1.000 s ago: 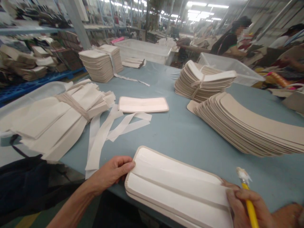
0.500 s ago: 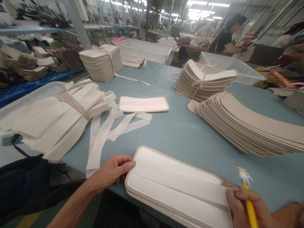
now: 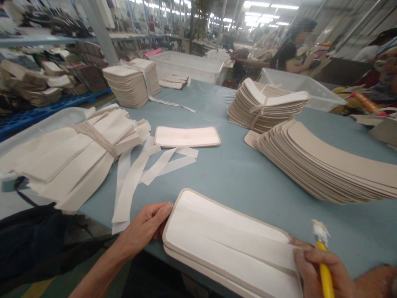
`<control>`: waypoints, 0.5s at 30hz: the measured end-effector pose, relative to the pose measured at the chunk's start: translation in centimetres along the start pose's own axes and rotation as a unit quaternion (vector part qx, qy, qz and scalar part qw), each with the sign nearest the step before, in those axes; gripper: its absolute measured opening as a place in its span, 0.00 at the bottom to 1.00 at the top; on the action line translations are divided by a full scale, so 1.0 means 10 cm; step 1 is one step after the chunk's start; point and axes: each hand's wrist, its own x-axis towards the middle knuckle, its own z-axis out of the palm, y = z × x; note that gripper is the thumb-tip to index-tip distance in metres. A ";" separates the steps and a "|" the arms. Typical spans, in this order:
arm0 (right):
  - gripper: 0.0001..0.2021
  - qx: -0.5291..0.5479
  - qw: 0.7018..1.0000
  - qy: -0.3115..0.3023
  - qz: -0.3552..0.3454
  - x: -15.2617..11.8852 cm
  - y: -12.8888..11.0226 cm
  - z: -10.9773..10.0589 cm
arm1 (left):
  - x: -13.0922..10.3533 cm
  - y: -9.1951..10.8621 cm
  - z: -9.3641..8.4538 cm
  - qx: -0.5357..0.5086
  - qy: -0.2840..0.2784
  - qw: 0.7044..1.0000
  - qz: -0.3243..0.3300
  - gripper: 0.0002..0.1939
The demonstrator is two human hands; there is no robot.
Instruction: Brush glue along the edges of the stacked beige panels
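A long panel [image 3: 229,236] with rounded corners, a white face and a beige rim lies at the table's near edge, on at least one more like it. A pale strip runs lengthwise along its face. My left hand [image 3: 153,221] is closed at the panel's left end, thumb along the rim and fingers partly hidden beneath. At the other end, my right hand [image 3: 324,265] pinches the panel's right edge. That same hand also holds a yellow-handled brush [image 3: 325,269], its bristles upward and caked with white paste.
Loose pale strips [image 3: 133,186] lie beside a tied bundle of strips [image 3: 71,157] at left. One smaller panel [image 3: 187,136] lies mid-table. Fanned beige panels [image 3: 325,161] and tied stacks stand around it. Plastic bins [image 3: 186,66] line the far side; a person [image 3: 291,54] works beyond.
My left thumb has drawn back slightly from the panel's face to its edge. The right hand and brush have barely moved.
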 end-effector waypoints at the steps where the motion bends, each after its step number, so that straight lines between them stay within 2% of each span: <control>1: 0.24 0.000 1.000 -0.003 0.002 0.00 -0.01 -0.01 | 0.00 -0.01 0.00 0.006 0.000 1.000 -0.002 0.36; 5: 0.23 0.004 1.000 -0.011 0.011 0.01 -0.07 -0.04 | -0.01 0.00 0.01 0.022 0.002 1.000 -0.006 0.36; 9: 0.18 0.002 0.999 -0.033 0.006 0.01 -0.04 -0.03 | 0.01 0.05 0.05 0.019 0.011 1.000 -0.005 0.34; 12: 0.16 -0.004 1.000 -0.014 -0.016 0.01 -0.04 0.02 | 0.02 0.07 0.10 0.023 0.018 0.999 -0.016 0.33; 15: 0.13 -0.010 0.999 0.004 -0.042 0.02 -0.12 0.07 | 0.05 -0.01 0.10 0.046 0.035 0.998 -0.038 0.31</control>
